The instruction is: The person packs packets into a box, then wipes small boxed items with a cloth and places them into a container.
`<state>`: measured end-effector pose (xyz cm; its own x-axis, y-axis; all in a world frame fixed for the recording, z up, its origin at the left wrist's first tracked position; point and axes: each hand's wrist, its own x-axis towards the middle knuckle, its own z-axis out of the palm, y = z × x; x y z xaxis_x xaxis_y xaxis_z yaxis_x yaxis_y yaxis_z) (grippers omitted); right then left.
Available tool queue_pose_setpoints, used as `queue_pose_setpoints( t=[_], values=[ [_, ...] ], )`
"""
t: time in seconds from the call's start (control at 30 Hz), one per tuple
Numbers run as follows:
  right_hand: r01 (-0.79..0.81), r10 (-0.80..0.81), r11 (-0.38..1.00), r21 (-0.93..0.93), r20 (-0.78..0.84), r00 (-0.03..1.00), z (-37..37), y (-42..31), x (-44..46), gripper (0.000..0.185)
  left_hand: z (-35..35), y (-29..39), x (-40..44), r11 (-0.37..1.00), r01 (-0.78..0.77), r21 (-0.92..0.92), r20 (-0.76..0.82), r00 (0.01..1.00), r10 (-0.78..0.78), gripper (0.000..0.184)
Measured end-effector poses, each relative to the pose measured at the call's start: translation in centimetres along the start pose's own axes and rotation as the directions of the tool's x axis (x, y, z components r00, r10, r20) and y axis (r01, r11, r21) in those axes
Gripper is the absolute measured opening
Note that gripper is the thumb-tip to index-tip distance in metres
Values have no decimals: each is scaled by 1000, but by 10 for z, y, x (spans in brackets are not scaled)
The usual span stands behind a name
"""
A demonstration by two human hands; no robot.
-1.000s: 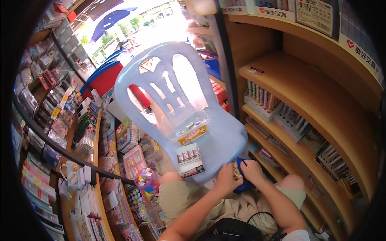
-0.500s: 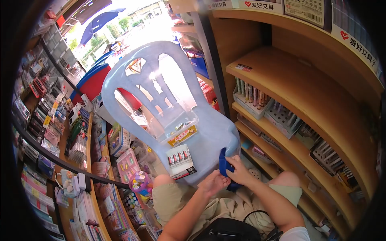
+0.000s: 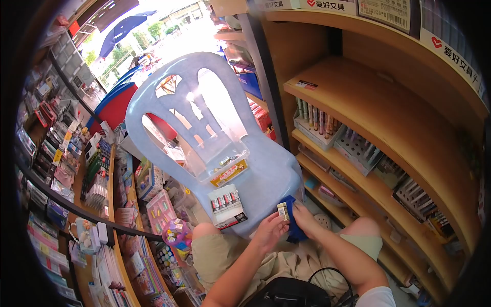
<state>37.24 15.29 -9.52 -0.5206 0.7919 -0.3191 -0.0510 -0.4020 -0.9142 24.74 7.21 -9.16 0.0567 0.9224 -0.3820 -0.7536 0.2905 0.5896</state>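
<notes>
My left hand (image 3: 271, 231) pinches a small pale block with a barcode label (image 3: 283, 211) between thumb and fingers. Right beside it, my right hand (image 3: 307, 220) grips a dark blue cloth (image 3: 296, 233) that hangs down over my lap. The block is close against the cloth; whether they touch I cannot tell. Ahead of both hands stands a light blue plastic chair (image 3: 268, 161). On its seat lie an open white box (image 3: 232, 212) holding several small red-and-black printed pieces in a row, and a clear plastic bin (image 3: 199, 166) with a yellow label and small items inside.
Curved wooden shelves (image 3: 378, 102) with pen trays (image 3: 317, 128) rise close on my right. Racks of packaged stationery (image 3: 97, 194) line the left. A pink basket (image 3: 177, 233) is near my left knee, and a black bag (image 3: 286, 292) rests on my lap.
The small pale block now shows in my left hand, where it was not visible before. The blue cloth has been lowered and shifted slightly, and my left hand has moved up a little.
</notes>
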Motion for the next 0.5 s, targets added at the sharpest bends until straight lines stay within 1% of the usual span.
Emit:
queue_pose_setpoints(
  t=[0.03,0.1,0.2,0.23,0.3,0.37,0.4,0.43,0.47,0.5],
  values=[
    [33,-33,999,18,35,999,4,5,-1,34,-1,0,1,999,-24,24,-52,998,26,34],
    [3,3,995,-96,67,998,1,6,0,33,2,4,-1,991,-105,83,-107,988,114,32],
    [19,19,945,-327,113,993,-4,4,-2,31,16,31,0,951,-241,195,-182,944,276,31],
    [-21,46,970,-243,96,994,-3,5,-4,31,21,46,1,928,-289,236,-202,919,338,31],
    [-92,97,994,-66,71,993,2,7,-6,31,29,86,2,818,-265,511,-259,860,440,33],
    [-118,114,989,86,54,992,-1,1,-3,30,27,133,6,550,-276,788,-147,783,604,37],
    [-131,125,978,165,47,991,-3,-3,-1,30,19,156,12,425,-244,871,-122,731,671,39],
    [-141,136,960,243,39,990,-6,-7,0,30,10,178,17,293,-200,935,-84,678,730,42],
    [-145,132,964,223,69,989,-11,-12,0,25,7,196,20,164,-148,975,-35,631,775,45],
    [-171,155,958,231,85,984,-11,-16,-2,25,1,211,21,36,-88,995,22,585,811,48]
  ],
)
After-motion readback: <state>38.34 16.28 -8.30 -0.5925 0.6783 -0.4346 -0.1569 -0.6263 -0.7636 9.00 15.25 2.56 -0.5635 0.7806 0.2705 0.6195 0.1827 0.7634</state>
